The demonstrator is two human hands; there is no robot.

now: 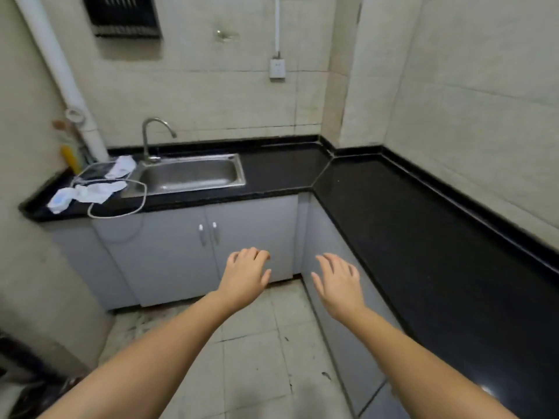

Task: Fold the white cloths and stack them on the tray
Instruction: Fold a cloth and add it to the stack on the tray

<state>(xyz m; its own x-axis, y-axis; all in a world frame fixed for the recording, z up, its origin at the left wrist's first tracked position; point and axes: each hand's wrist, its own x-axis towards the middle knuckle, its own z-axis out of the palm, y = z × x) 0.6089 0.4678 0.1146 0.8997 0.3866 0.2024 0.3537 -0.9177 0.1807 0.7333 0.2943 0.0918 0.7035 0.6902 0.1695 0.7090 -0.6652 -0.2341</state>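
Two crumpled white cloths lie on the black counter at the far left: one (87, 193) near the counter's front edge, the other (122, 166) just left of the sink. They rest on a clear tray (142, 192) whose pale rim loops over the counter edge. My left hand (246, 275) and my right hand (338, 282) hang in the air above the floor, far from the cloths, palms down, fingers spread, holding nothing.
A steel sink (190, 173) with a curved tap (154, 133) sits in the counter. The black L-shaped counter (393, 207) runs along the right wall. Grey cabinet doors (208, 246) stand below. Bottles (69, 152) crowd the left corner by a white pipe.
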